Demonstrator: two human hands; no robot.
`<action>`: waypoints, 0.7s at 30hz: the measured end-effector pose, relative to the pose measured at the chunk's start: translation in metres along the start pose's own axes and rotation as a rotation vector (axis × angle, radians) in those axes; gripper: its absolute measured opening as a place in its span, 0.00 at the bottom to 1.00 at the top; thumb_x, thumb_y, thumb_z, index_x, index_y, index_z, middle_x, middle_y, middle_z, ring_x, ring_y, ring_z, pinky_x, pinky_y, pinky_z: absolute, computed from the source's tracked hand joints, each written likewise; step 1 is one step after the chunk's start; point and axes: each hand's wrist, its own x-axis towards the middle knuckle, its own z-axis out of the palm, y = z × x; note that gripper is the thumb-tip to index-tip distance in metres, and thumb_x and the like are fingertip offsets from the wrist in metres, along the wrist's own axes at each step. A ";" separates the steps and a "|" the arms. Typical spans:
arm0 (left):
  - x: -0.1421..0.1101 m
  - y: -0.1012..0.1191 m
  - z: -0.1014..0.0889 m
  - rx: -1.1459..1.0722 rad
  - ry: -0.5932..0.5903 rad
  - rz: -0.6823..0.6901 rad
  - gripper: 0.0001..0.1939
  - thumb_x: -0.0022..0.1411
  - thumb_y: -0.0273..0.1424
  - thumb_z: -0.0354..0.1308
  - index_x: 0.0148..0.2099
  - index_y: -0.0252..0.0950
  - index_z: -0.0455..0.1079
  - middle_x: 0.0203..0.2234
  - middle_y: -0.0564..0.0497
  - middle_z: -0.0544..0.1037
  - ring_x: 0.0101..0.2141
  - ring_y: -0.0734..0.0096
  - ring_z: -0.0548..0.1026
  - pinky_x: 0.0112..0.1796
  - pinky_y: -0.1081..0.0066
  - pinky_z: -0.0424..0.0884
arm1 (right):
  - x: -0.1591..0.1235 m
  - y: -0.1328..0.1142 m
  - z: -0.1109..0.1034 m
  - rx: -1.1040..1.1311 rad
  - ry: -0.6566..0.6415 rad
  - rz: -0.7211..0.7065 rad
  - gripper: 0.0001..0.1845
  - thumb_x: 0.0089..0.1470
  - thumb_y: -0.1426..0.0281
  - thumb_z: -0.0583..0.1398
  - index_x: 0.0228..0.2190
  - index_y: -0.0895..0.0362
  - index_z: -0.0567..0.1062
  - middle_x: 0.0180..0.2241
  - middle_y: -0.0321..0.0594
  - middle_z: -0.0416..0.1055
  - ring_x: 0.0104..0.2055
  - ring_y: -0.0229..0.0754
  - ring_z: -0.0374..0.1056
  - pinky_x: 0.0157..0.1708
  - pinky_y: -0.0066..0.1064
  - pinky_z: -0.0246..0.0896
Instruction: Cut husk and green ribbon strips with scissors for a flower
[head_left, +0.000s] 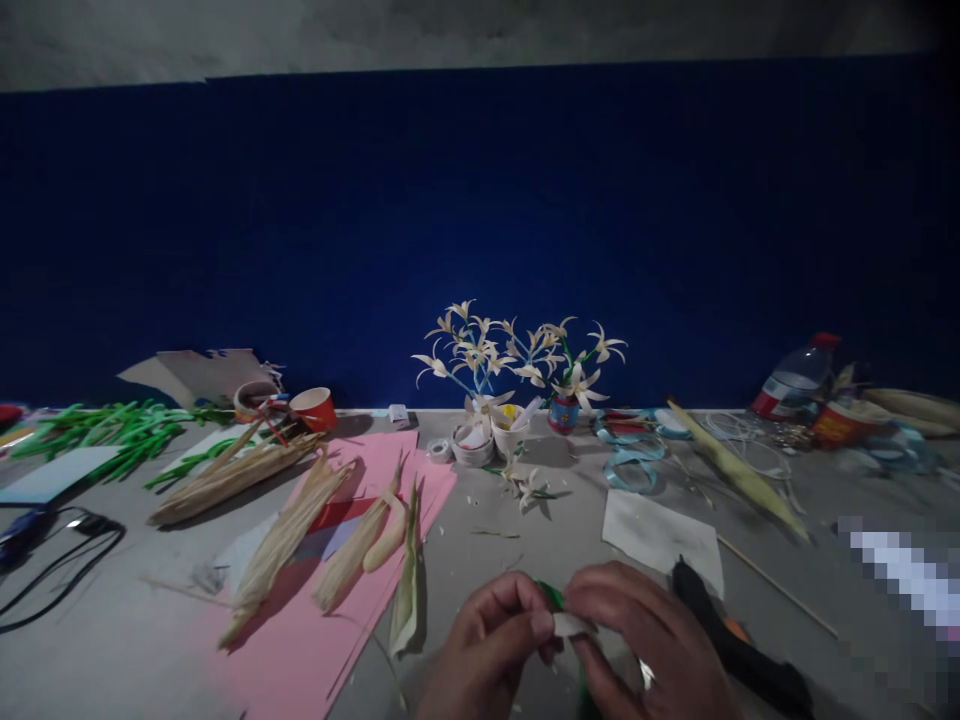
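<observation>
At the near middle of the table, my left hand [491, 640] is closed, with thumb and fingertips pinching a pale corn husk petal [571, 626]. My right hand [645, 635] curls in from the other side, its fingers closed around a green stem [553, 594] at the petal's other end. Part of the stem is hidden behind the fingers, and a bit of green shows below them. A black glue gun [739, 640] lies beside my right hand. Beyond the hands, finished husk flowers [532, 490] lie on the table.
Husk flowers [480, 350] stand in small cups at the back. Dried corn husks [289, 545] lie on pink paper [281, 650] at left, near green stems [82, 435]. White paper [660, 530], a stick [780, 588], blue ribbon [630, 470] and a bottle [795, 380] are at right.
</observation>
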 end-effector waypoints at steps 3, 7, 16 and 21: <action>-0.005 0.001 -0.005 0.180 0.024 0.108 0.10 0.55 0.35 0.65 0.28 0.35 0.70 0.24 0.53 0.72 0.29 0.70 0.68 0.34 0.71 0.62 | 0.003 0.001 0.000 -0.006 -0.017 -0.041 0.13 0.55 0.82 0.56 0.38 0.53 0.71 0.31 0.37 0.78 0.34 0.39 0.74 0.36 0.29 0.69; -0.010 0.003 -0.011 0.915 0.004 0.686 0.12 0.58 0.24 0.59 0.45 0.40 0.69 0.37 0.51 0.75 0.40 0.64 0.72 0.50 0.62 0.62 | 0.005 -0.001 -0.001 -0.002 -0.044 0.059 0.11 0.57 0.80 0.55 0.36 0.53 0.70 0.30 0.35 0.76 0.33 0.38 0.73 0.34 0.28 0.68; -0.006 0.007 0.000 1.394 0.039 1.006 0.15 0.53 0.15 0.55 0.37 0.40 0.64 0.28 0.54 0.75 0.33 0.66 0.74 0.55 0.52 0.58 | 0.007 -0.006 0.001 -0.044 -0.147 0.076 0.10 0.57 0.80 0.54 0.32 0.54 0.69 0.27 0.35 0.72 0.30 0.40 0.70 0.31 0.31 0.64; -0.007 0.007 -0.003 1.262 0.228 1.067 0.13 0.52 0.18 0.54 0.35 0.42 0.63 0.26 0.55 0.72 0.31 0.64 0.72 0.52 0.52 0.61 | 0.005 -0.005 -0.003 -0.043 -0.106 0.132 0.09 0.58 0.77 0.53 0.28 0.52 0.67 0.24 0.34 0.70 0.28 0.40 0.68 0.29 0.30 0.63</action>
